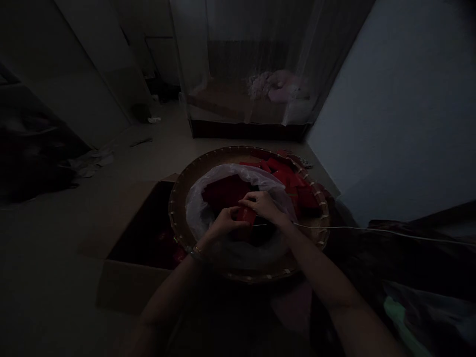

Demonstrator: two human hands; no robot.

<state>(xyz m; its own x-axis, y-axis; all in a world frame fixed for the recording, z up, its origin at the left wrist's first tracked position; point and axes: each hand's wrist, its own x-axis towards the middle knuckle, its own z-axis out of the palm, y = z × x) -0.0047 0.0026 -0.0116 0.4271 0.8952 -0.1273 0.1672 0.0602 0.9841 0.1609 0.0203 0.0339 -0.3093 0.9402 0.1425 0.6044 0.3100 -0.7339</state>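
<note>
Head view: floor (148,161) is spreading ahead-left of the left grip (224,221) and right grip (263,204); a round tray (182,187) is lying beneath, its rim curving beyond them; a plastic bag (195,207) is gaping just below; both grips are grasping a red packet (246,215).

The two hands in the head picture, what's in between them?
A small red packet, as the head view shows. The left hand holds it, and the right hand is at its upper edge.
</note>
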